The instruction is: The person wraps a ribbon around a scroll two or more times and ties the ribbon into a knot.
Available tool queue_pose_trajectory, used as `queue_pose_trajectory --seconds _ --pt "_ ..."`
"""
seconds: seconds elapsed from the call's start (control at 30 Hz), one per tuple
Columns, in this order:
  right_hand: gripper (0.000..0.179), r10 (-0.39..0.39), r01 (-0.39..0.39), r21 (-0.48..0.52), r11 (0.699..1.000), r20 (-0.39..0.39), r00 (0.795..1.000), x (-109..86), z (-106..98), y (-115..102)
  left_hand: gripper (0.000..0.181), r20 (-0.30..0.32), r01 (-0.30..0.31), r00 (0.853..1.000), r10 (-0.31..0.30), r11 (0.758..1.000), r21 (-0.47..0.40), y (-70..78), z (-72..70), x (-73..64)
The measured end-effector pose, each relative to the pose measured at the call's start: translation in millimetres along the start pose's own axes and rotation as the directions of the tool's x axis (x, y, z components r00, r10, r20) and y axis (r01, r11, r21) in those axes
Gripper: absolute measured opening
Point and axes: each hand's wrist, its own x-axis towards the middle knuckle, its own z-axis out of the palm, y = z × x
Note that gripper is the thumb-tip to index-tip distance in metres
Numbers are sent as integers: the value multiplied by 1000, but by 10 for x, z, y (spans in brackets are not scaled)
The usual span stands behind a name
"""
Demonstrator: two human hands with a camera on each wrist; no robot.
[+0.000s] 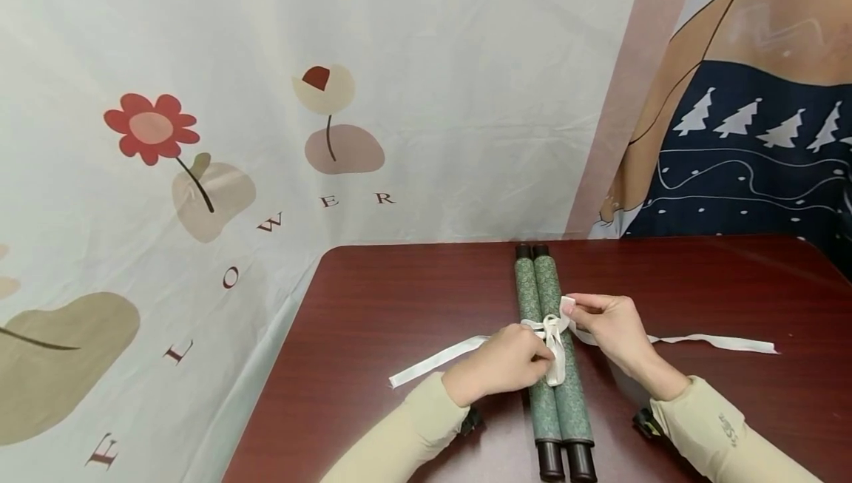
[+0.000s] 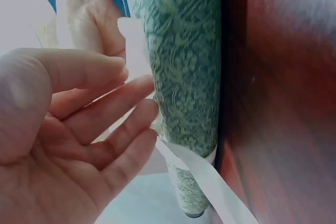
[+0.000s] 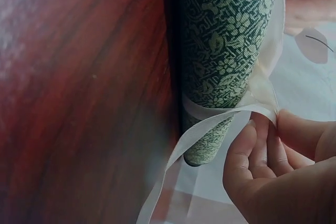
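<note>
Side by side on the table lies a green patterned scroll [image 1: 567, 409] with two rolls and dark end knobs. A white ribbon [image 1: 555, 326] goes round its middle and forms a bow on top. My left hand [image 1: 507, 361] is over the left roll, with thumb and forefinger pinching the hanging loop of the bow; its other fingers are loosely bent in the left wrist view. Between thumb and fingertips, my right hand [image 1: 615, 328] holds a piece of ribbon just right of the bow. In the right wrist view the ribbon [image 3: 197, 132] crosses the patterned roll [image 3: 226, 40].
The ribbon's loose tails lie across the dark red wooden table [image 1: 373, 298], one to each side. Behind the table's far edge hangs a pale printed curtain [image 1: 466, 98] with flowers and letters.
</note>
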Motion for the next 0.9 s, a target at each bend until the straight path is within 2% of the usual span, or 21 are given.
queue_pose_trajectory --seconds 0.07,0.13,0.23,0.3,0.37,0.57,0.63,0.9 --pt "36 6 -6 -2 1000 1 1000 -2 1 6 18 -42 69 997 -72 996 -63 -18 -36 30" --pt "34 18 -18 13 1000 4 1000 1 1 11 17 -115 139 981 -154 982 -130 -45 -71 63" --pt "30 21 -21 -5 1000 -9 1000 6 -4 14 16 -211 222 940 -268 950 -220 -101 -109 130" --pt "28 11 -12 -20 1000 -18 1000 5 -9 12 14 -239 267 915 -325 931 -248 -141 -121 188" --pt "28 -2 1 -42 999 -28 1000 -1 -15 10 15 -229 308 900 -372 912 -271 -163 -132 241" --pt "29 -15 13 -71 997 -23 1000 -31 -34 7 29 -106 419 876 -471 851 -318 -175 -103 362" --pt "28 -20 19 -70 997 -20 1000 -33 -39 10 28 -91 439 867 -489 838 -325 -174 -86 385" --pt "23 -57 56 -94 994 -4 998 -54 -60 28 22 -93 426 868 -487 828 -364 -193 -53 414"
